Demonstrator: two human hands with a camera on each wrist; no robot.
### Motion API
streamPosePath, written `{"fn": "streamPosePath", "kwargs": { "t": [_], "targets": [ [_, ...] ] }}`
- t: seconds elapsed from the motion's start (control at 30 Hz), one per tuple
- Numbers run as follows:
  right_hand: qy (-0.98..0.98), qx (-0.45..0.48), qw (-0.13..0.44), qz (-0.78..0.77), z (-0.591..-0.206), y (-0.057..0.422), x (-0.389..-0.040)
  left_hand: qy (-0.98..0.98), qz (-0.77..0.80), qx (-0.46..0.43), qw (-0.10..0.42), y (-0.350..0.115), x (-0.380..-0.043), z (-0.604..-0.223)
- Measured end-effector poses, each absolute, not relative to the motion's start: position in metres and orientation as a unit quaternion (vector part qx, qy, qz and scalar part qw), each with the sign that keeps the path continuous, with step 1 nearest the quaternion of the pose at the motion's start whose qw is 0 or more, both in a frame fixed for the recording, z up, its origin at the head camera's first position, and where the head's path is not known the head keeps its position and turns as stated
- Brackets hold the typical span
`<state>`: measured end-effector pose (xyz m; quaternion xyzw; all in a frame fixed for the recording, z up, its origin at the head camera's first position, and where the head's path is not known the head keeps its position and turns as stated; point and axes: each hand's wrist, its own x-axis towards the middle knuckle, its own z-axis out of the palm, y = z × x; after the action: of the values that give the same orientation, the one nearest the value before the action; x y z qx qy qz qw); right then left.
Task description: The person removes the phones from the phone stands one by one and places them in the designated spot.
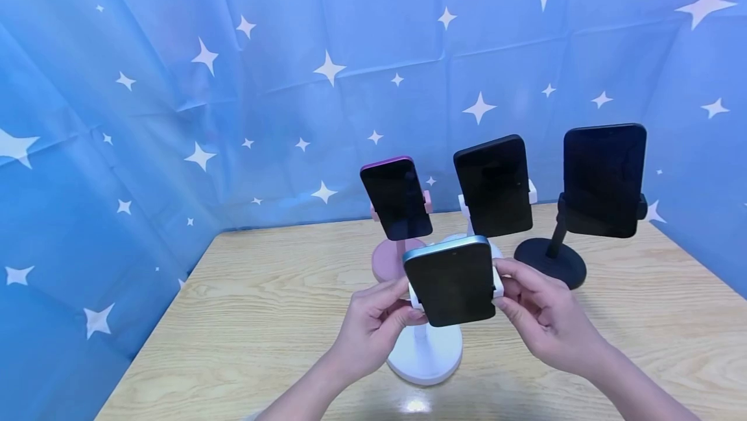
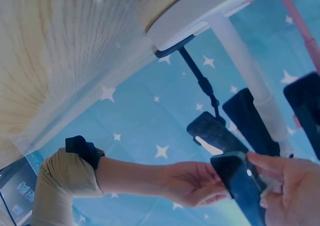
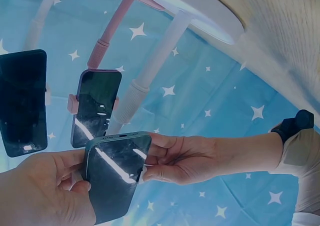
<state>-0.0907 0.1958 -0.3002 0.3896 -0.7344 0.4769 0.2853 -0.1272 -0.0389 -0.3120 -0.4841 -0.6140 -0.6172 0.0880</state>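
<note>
A phone with a light blue edge (image 1: 452,286) sits dark-screened in the clamp of a white phone stand (image 1: 425,359). My left hand (image 1: 373,320) pinches the clamp's left side between thumb and fingers. On the opposite side, my right hand (image 1: 548,317) pinches the right clamp arm (image 1: 498,283). In the left wrist view, my left hand (image 2: 292,188) is near and my right hand (image 2: 195,183) lies across the phone (image 2: 240,181). The right wrist view shows the phone (image 3: 117,178) between both hands. Fingers partly hide the clamp.
Behind stand three more stands with phones: a pink stand (image 1: 388,260), another white one holding a black phone (image 1: 496,184), and a black stand (image 1: 551,262) at right. They share a wooden table (image 1: 245,343), with a blue star-patterned curtain (image 1: 280,96) behind.
</note>
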Motion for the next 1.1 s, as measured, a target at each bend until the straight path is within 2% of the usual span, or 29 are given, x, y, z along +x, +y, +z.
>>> {"fn": "streamPosePath", "kwargs": {
  "t": [0.43,0.53,0.67,0.77,0.93,1.0,1.1],
  "targets": [
    [-0.735,0.380,0.283,0.485,-0.302,0.194,-0.088,-0.618,-0.607,-0.494,0.079,-0.042,-0.130,-0.309],
    [-0.748,0.371,0.281,0.473,-0.300,0.194,-0.086,-0.637,-0.581,-0.497,0.099,-0.044,-0.131,-0.308],
    [-0.753,0.366,0.282,0.469,-0.299,0.194,-0.084,-0.663,-0.561,-0.485,0.104,-0.048,-0.133,-0.306],
    [-0.756,0.358,0.283,0.469,-0.297,0.194,-0.082,-0.671,-0.562,-0.476,0.089,-0.049,-0.137,-0.304],
    [-0.761,0.348,0.298,0.459,-0.292,0.191,-0.080,-0.699,-0.526,-0.472,0.110,-0.053,-0.147,-0.299],
    [-0.748,0.357,0.312,0.464,-0.287,0.188,-0.081,-0.700,-0.524,-0.477,0.095,-0.054,-0.151,-0.296],
    [-0.725,0.366,0.334,0.478,-0.277,0.182,-0.082,-0.679,-0.541,-0.495,0.031,-0.053,-0.159,-0.291]
  ]
}}
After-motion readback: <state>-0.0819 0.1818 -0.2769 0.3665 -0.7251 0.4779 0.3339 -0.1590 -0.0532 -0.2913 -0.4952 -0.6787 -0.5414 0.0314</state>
